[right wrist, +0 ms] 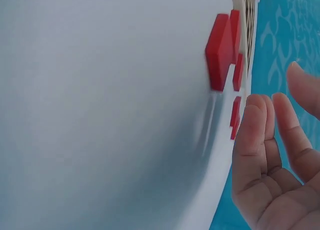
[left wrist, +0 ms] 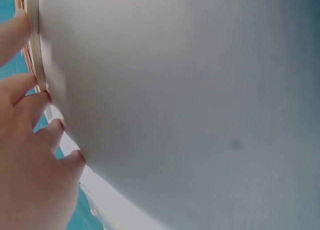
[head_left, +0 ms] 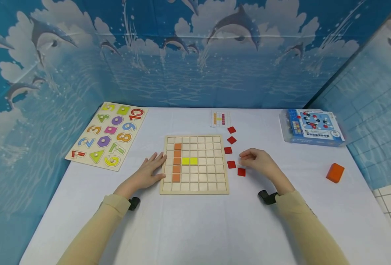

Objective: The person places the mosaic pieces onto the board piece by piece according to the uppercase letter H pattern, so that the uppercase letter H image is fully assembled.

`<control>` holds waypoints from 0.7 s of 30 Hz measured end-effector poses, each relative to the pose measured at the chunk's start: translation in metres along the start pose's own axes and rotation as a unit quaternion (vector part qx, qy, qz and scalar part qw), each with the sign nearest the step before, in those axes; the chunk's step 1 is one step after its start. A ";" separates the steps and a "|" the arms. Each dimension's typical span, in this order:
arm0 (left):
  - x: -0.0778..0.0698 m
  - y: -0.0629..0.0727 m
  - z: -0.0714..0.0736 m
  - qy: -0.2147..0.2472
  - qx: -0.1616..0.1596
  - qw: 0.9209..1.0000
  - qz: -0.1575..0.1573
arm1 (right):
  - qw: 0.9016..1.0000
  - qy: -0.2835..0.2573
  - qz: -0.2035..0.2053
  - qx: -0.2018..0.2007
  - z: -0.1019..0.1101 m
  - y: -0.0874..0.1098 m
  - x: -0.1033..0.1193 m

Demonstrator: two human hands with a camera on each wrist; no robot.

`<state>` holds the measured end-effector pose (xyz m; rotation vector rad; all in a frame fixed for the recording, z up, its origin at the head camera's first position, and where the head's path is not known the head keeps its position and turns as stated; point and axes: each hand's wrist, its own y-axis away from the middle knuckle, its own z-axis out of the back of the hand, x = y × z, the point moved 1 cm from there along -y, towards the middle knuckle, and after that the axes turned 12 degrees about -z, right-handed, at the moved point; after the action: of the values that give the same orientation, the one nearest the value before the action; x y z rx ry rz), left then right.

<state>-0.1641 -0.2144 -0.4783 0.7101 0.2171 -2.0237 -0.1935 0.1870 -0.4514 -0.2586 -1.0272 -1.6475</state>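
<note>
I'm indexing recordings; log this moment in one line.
left hand: touches pale wooden grid board; right hand: empty, near loose red square tiles; board: orange square tiles, yellow square tiles

In the head view, the white table (head_left: 195, 228) is looked down on from well above, facing forward to the dolphin backdrop (head_left: 182, 79). By the left wrist camera (head_left: 134, 203), the left hand (head_left: 142, 175) is seen from close, low over the table, turned sideways; by the right wrist camera (head_left: 266, 197), the right hand (head_left: 260, 162) and the red tiles (head_left: 231, 164) are likewise shown near. The board (head_left: 195, 192) is shared in part by all three views, the tiles by head and right wrist
</note>
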 end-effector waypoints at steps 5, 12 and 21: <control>0.001 -0.001 -0.001 0.001 0.005 1.000 0.004 | 1.000 0.000 0.000 0.004 0.003 0.002 -0.009; 0.001 -0.001 -0.001 0.005 0.003 1.000 0.003 | 1.000 0.010 -0.007 0.019 -0.001 0.001 -0.012; 0.000 -0.001 -0.001 0.003 0.004 1.000 0.001 | 1.000 0.023 -0.007 0.016 -0.005 -0.001 -0.011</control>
<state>-0.1645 -0.2142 -0.4791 0.7206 0.2125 -2.0206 -0.1890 0.1912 -0.4616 -0.1918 -1.0234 -1.6412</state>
